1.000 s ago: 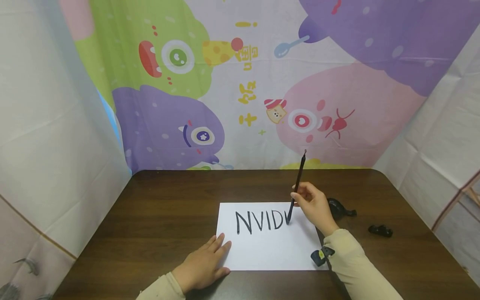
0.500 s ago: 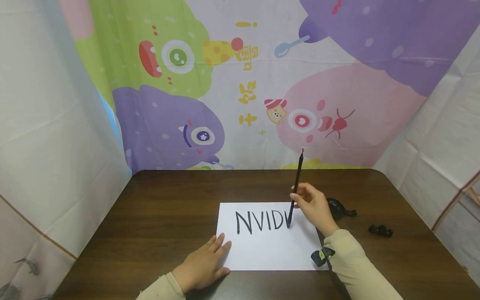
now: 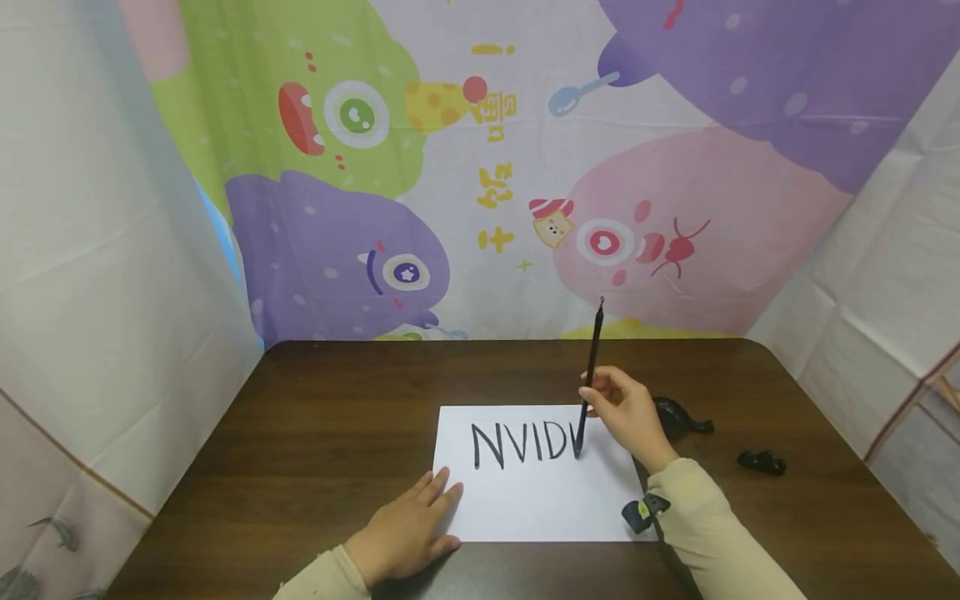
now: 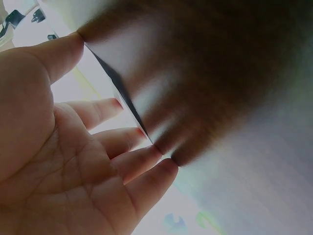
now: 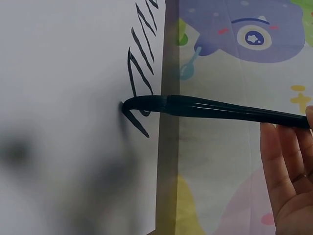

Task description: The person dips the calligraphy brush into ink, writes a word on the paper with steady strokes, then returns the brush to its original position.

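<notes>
A sheet of white paper lies on the dark wooden table, with black brushed letters reading NVID and a further slanting stroke. My right hand pinches a black writing brush partway along its handle, above the sheet's upper right. In the right wrist view, the bristles bend against the paper at the end of a stroke. Fingers of my left hand rest spread over the paper's left edge, the thumb near the lower left corner. The left wrist view shows the palm and those fingertips touching the surface.
Right of the paper sits a round black object with a spout-like end, partly behind my right hand. Farther right lies a small black item of unclear kind. A cartoon-printed curtain hangs behind the table.
The brush tip has moved slightly down the sheet, towards me, and the brush's top end has swung a little left. My left hand and the paper stay put.
</notes>
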The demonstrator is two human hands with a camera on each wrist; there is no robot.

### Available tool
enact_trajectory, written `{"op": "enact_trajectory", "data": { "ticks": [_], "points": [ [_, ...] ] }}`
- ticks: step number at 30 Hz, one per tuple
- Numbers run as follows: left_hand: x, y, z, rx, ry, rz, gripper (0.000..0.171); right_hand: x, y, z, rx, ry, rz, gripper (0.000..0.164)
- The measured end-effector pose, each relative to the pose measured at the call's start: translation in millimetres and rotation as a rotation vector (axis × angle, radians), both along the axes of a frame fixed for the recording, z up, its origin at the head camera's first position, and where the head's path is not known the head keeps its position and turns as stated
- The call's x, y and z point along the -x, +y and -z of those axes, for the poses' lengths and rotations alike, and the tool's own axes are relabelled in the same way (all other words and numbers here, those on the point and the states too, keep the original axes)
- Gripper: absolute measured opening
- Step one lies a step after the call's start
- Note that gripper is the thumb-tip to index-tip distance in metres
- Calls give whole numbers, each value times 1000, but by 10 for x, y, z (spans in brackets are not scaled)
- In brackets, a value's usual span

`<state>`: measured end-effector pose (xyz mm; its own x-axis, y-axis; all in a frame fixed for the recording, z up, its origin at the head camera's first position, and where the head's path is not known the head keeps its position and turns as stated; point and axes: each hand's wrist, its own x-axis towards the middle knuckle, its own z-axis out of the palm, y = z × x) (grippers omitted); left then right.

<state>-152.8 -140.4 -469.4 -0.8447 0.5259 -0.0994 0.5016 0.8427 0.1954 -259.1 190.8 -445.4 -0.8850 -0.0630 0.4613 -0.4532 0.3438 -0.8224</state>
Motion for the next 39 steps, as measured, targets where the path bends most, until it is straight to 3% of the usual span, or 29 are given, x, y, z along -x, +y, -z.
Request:
{"op": "enact_trajectory", "data": {
  "ticks": [2, 9, 24, 39],
  "points": [
    [-1, 0, -6, -5, -5, -1, 67, 2, 2, -12, 3, -6, 6, 22],
    [1, -4, -8, -4, -8, -2, 68, -218, -104, -359, -25, -15, 43, 19],
    [-1, 2, -29, -9, -25, -1, 68, -135, 7, -351, 102, 70, 22, 19],
    [-5, 2, -2, -6, -28, -8, 67, -147, 36, -364, 35, 122, 100, 18]
  ]
}}
